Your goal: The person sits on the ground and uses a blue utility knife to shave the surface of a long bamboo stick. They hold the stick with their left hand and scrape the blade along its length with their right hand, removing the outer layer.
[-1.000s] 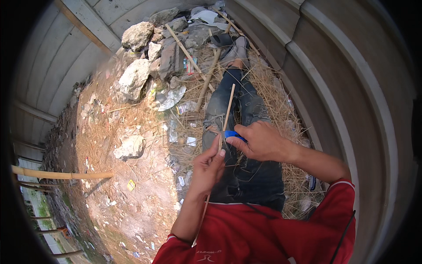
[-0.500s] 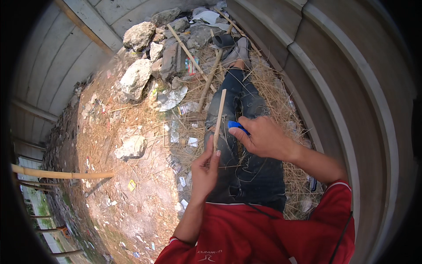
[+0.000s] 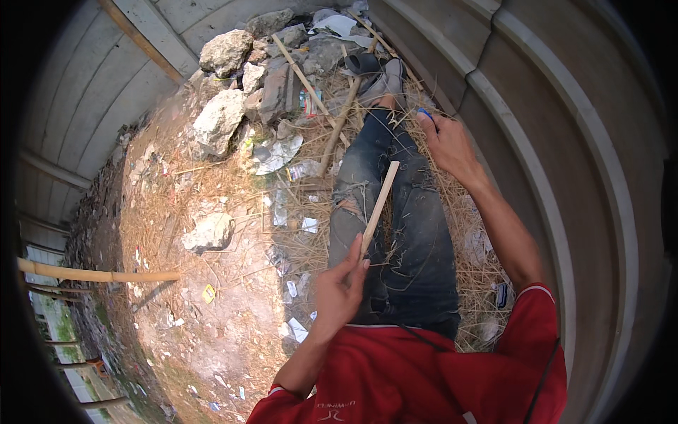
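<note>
My left hand (image 3: pixel 340 291) is over my lap, its fingers closed round the lower end of a thin, flat, pale bamboo strip (image 3: pixel 382 201). The strip tilts up and to the right across my legs in dark torn trousers (image 3: pixel 424 254). Farther out, to the right of my shins, my right hand (image 3: pixel 452 147) grips a small blue-handled tool (image 3: pixel 424 112). Most of that tool is hidden by the fingers, and I cannot make out a blade. Tool and strip are well apart.
Corrugated sheet wall (image 3: pixel 558 141) rises close on my right. Pale rocks (image 3: pixel 217 124) and bamboo poles (image 3: pixel 311 88) lie beyond my feet and to the left. Straw and litter cover the ground around my legs. Another bamboo pole (image 3: pixel 99 273) juts in from the left.
My right hand with the blue-handled tool has swung forward and right, away from the strip. The left hand has shifted slightly right, and the strip now leans more to the right.
</note>
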A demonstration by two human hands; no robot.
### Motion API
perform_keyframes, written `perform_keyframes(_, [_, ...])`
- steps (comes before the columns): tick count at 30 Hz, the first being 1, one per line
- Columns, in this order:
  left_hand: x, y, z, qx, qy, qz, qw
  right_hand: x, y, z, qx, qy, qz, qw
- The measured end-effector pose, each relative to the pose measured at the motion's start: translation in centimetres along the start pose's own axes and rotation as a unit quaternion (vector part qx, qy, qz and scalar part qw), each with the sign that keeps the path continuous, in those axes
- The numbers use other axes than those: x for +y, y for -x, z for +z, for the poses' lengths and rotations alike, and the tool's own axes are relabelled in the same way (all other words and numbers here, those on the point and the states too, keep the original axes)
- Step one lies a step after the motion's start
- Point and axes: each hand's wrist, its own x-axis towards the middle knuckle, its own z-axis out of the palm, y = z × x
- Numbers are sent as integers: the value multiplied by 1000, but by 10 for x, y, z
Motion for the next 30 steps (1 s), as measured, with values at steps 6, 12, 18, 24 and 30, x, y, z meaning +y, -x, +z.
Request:
perform_keyframes(6, [-5,-10,3,77,-8,-17,997,-45,59,4,-116,-12,-85,990])
perform_keyframes(12, [-6,-31,10,89,-78,84,989,-58,103,35,-193,39,-138,971])
perform_keyframes(18, [-6,-34,1,85,-163,69,980,-48,82,46,-150,57,-156,975])
perform_keyframes(24, [-21,43,10,-1,-82,87,993,87,-15,-34,151,-36,71,985])
perform_keyframes(30, [-31,49,7,70,-34,-85,993,82,51,-23,97,-118,66,986])
